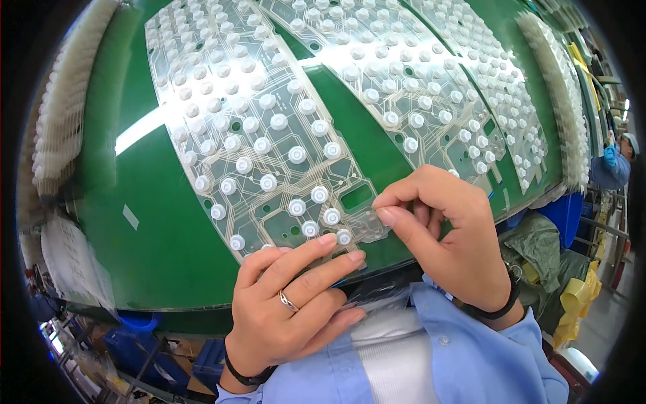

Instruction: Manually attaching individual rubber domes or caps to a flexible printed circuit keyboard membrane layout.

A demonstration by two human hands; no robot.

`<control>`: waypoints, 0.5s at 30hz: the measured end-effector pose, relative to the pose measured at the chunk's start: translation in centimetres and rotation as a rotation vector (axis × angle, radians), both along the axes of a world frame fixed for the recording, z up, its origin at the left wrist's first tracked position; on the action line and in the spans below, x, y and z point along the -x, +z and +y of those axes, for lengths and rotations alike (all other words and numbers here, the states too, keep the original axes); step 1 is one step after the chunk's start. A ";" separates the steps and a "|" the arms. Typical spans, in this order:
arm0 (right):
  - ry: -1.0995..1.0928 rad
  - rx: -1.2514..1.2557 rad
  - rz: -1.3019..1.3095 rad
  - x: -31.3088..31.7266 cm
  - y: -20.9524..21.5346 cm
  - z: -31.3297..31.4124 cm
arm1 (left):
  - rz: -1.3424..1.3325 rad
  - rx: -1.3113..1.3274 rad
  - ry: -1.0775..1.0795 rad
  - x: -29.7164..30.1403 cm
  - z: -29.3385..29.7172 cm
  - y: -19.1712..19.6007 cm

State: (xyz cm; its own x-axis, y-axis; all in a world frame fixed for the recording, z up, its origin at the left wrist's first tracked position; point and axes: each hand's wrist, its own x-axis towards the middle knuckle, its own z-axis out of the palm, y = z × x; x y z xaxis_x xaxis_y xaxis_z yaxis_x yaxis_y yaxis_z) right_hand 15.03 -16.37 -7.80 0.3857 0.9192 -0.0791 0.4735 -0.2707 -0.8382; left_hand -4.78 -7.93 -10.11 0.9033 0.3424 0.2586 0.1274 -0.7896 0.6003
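A clear keyboard membrane sheet (282, 128) with printed traces and rows of white rubber domes lies flat on a green tabletop, in front of me. My left hand (289, 303) rests over its near edge, index and middle fingers stretched out, the tips touching the sheet beside the lowest domes. Thumb and index finger of my right hand (447, 232) pinch together at the sheet's near right corner, by a rectangular cut-out. What lies between those fingertips is too small to make out.
Two similar membrane sheets, one middle (431, 87) and one farther right (518, 121), lie alongside. Tall stacks of domed sheets stand at the left (67, 108) and right (558, 94) table edges. Blue bins (134, 350) sit below. A person in blue (611, 165) is far right.
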 end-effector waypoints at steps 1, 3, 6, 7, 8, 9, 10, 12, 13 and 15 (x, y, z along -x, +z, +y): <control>-0.004 0.004 0.001 0.0 0.0 0.0 | -0.001 0.004 0.003 0.0 0.0 0.0; 0.000 0.013 0.005 0.0 0.1 0.0 | -0.004 0.005 0.005 0.0 0.0 0.0; 0.000 0.014 0.039 0.0 0.1 -0.2 | -0.005 0.000 0.004 -0.1 0.0 0.0; -0.001 0.013 0.055 0.0 0.1 -0.2 | -0.001 0.000 0.005 -0.1 0.0 0.0; -0.003 0.012 0.054 0.0 0.0 -0.2 | 0.003 -0.001 0.005 -0.1 0.0 0.1; -0.005 0.012 0.053 0.0 0.0 -0.2 | 0.005 0.001 0.008 -0.1 0.0 0.1; -0.007 0.012 0.053 0.1 0.0 -0.1 | 0.007 0.004 0.010 -0.1 0.0 0.1; -0.010 0.007 0.041 0.1 -0.1 -0.2 | 0.005 0.009 0.011 -0.1 -0.1 0.0; -0.012 0.004 0.035 0.1 -0.1 -0.2 | 0.003 0.011 0.012 -0.1 -0.1 0.0; 0.001 -0.012 0.006 0.1 -0.3 -0.2 | 0.004 0.010 0.016 -0.1 -0.1 0.0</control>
State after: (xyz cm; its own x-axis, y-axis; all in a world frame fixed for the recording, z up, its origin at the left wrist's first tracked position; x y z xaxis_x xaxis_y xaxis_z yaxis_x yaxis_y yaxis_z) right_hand 14.95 -16.52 -8.06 0.3839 0.9207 -0.0701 0.4687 -0.2597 -0.8443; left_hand -4.67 -8.07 -10.13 0.8987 0.3593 0.2515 0.1422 -0.7812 0.6079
